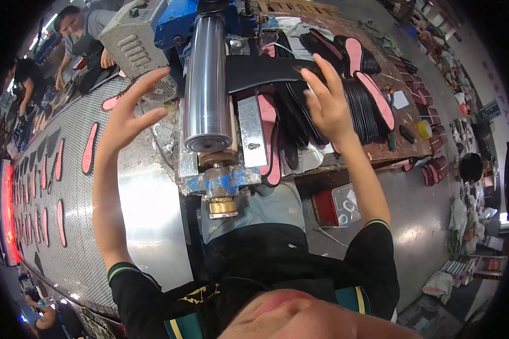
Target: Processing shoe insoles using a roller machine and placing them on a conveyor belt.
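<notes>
My left hand point(131, 117) is raised left of a shiny metal roller point(205, 85), its thumb and fingers apart with nothing between them. A flat black sole-shaped piece point(260, 73) reaches out from the roller's right side. Over the outer end of that piece is my right hand point(329, 107), fingers spread and slightly bent; I see no grip on it. Below the right hand lie stacked black insoles point(363, 110). More insoles with pink faces point(270, 138) stand close to the roller's right side. How the black piece sits behind the roller is hidden.
A perforated metal conveyor point(82, 198) on the left carries rows of pink and black insoles. A grey vented machine box point(133, 45) stands behind my left hand. The worktable point(404, 144) holds a yellow tape roll point(425, 129). Another person point(85, 34) works at the far left.
</notes>
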A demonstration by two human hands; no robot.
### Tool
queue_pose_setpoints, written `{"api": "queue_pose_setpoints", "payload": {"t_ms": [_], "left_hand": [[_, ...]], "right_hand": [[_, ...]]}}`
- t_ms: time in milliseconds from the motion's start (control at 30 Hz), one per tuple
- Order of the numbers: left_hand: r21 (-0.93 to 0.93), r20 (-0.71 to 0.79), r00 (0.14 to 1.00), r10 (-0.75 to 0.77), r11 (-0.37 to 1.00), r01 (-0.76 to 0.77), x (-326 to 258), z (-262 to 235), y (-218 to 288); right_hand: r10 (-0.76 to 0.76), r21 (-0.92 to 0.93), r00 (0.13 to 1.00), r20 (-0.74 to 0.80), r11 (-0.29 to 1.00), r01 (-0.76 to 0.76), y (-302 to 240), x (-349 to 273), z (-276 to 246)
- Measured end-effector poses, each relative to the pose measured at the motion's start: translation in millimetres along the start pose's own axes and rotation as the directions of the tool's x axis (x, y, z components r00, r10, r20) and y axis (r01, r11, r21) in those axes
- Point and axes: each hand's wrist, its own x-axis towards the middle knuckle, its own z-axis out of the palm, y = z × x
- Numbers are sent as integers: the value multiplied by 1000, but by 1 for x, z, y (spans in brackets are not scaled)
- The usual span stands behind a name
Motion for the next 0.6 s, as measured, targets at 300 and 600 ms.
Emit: {"api": "queue_pose_setpoints", "payload": {"t_ms": [300,600], "left_hand": [[524,141,967,212,813,-255,14,-19,-2],[417,31,999,-39,908,23,-71,-50,-64]], "right_hand": [[419,-100,799,431,903,-419,1,-98,54],[412,-82,818,403,906,-416,-1,-115,72]]}}
